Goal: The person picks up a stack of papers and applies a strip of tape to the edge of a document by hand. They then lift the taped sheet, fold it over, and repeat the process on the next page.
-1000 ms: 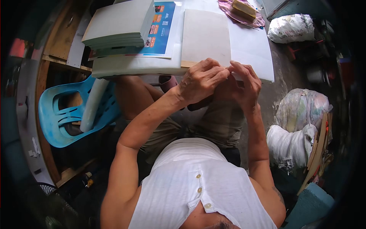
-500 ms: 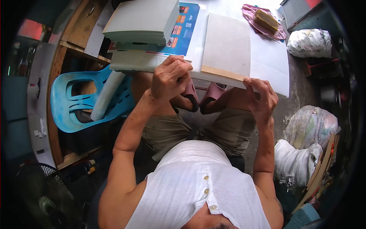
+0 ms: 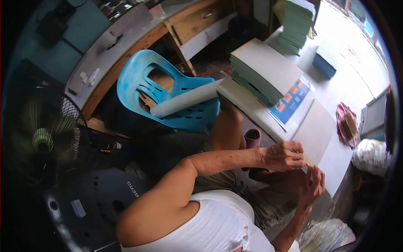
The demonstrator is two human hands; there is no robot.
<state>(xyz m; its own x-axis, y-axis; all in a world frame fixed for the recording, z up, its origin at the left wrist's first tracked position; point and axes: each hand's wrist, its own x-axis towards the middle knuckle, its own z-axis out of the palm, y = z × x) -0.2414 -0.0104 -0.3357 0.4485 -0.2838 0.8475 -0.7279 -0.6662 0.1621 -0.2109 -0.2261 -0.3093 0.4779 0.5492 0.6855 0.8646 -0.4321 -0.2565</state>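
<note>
A flat grey board (image 3: 317,128) lies on the white-covered table, a light brown strip (image 3: 309,162) along its near edge. Over that edge, my left hand (image 3: 286,156) is closed with its fingers curled, and whatever is in them is hidden. Just below it and close to it, my right hand (image 3: 312,182) has thumb and fingers pinched together at the strip; what they grip is too small to make out. Left of the board is a blue printed sheet (image 3: 289,107), partly under a thick stack of grey-covered pads (image 3: 264,67).
A blue plastic chair (image 3: 193,111) on the left bears a pale roll (image 3: 184,101). Beyond the board sit a yellowish block (image 3: 349,124) on a pink cloth (image 3: 342,111), another stack (image 3: 296,27) and a dark blue block (image 3: 325,63). A fan (image 3: 44,138) stands far left.
The view has swung left, bringing more of the chair, fan and rear stacks into sight. My left hand has moved right along the board's near edge, close to my right hand.
</note>
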